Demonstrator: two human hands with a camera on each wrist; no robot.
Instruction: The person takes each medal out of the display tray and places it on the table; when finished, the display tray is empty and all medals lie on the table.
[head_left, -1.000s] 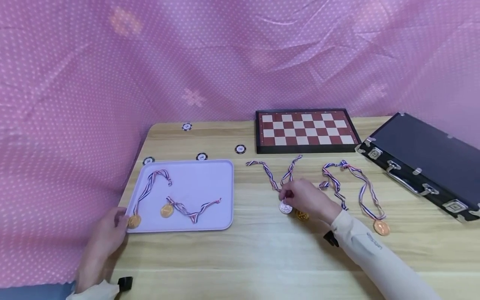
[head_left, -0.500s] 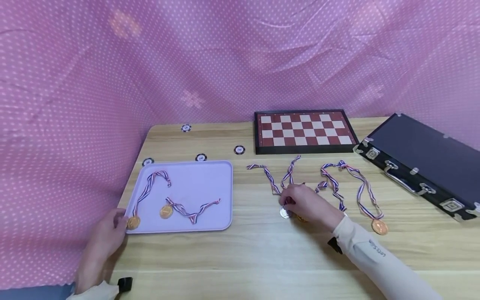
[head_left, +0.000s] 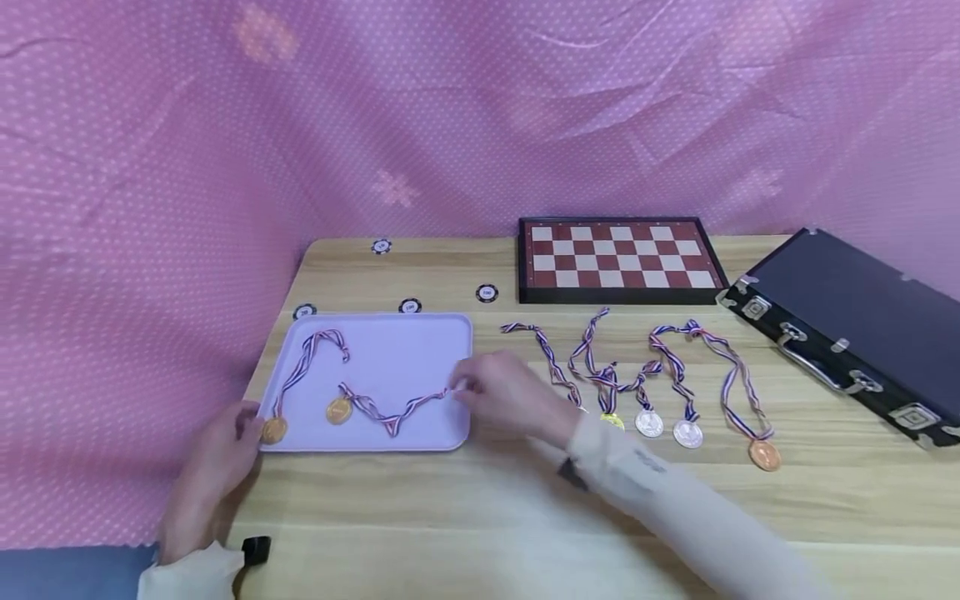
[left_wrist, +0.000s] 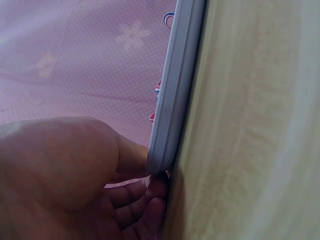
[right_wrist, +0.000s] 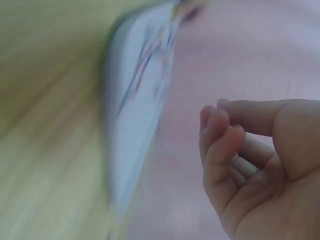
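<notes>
1. Left hand (head_left: pixel 221 454): pinching the near-left corner of the lilac tray (head_left: pixel 420 350), thumb at the rim, fingers below. Tray count: one, on the desk (head_left: pixel 420 525).
2. Right hand (head_left: pixel 506 396): fingers loosely bent, thumb tip close to the fingertips, narrow gap; nothing seen in it. Located at the tray's right edge, near a ribbon end (head_left: pixel 438 395); contact cannot be confirmed.
3. Medals in tray: two, both gold. First gold medal (head_left: pixel 274 430) at the near-left corner, beside the left hand; second gold medal (head_left: pixel 339 410) to its right.
4. Medals on desk, right of tray: five. One bronze medal (head_left: pixel 765 455); two silver medals (head_left: pixel 687 433); one gold-coloured medal (head_left: pixel 613 421); one mostly hidden behind the right sleeve (head_left: pixel 626 467), colour uncertain.
5. Poker chips (head_left: pixel 410 306): four, beyond the tray.
6. Black hard case (head_left: pixel 862 308): one, far right.
7. Chessboard (head_left: pixel 621 258): one, at the far edge.
8. Pink dotted curtain (head_left: pixel 465 108) behind.
</notes>
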